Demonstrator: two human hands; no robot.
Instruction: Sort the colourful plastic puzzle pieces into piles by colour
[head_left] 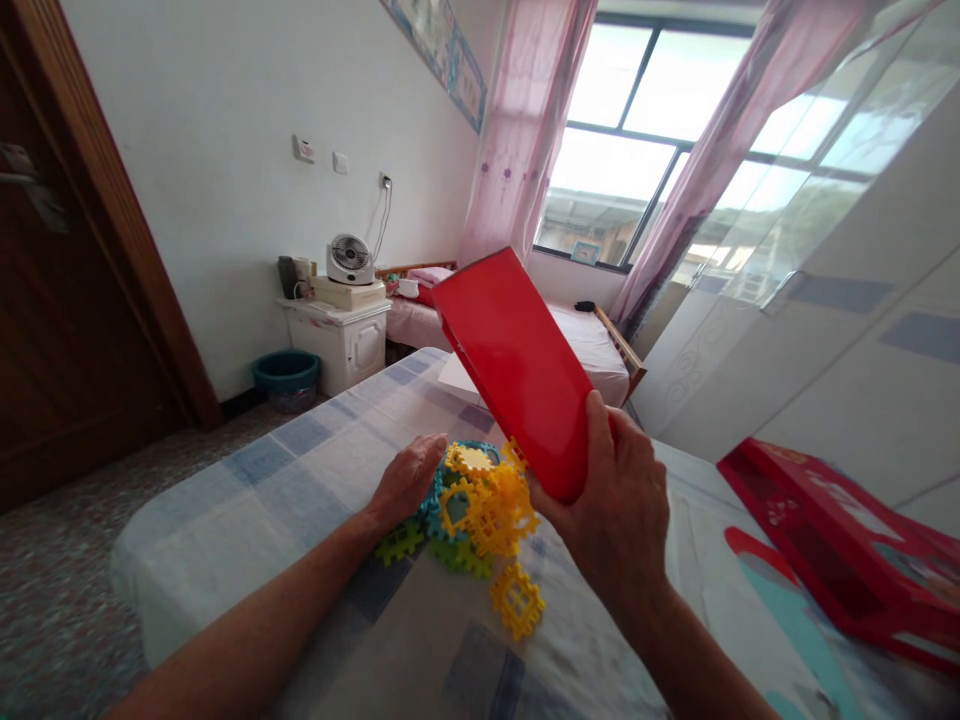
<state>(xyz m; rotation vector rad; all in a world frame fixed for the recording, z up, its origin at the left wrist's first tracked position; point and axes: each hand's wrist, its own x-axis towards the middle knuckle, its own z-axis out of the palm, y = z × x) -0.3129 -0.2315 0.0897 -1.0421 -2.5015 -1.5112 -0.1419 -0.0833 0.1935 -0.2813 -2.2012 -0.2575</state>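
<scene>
My right hand grips the lower end of a glossy red box, tilted up and away over the table. Below its lower end lies a heap of plastic interlocking tiles, mostly yellow with some teal and green. One yellow tile lies apart, nearer to me. My left hand rests flat against the left side of the heap, fingers stretched out and touching the tiles.
The table carries a blue-and-white checked cloth. A red box lid or tray lies at the right edge. Beyond are a bed, a white cabinet with a small fan, a teal bin and a window with pink curtains.
</scene>
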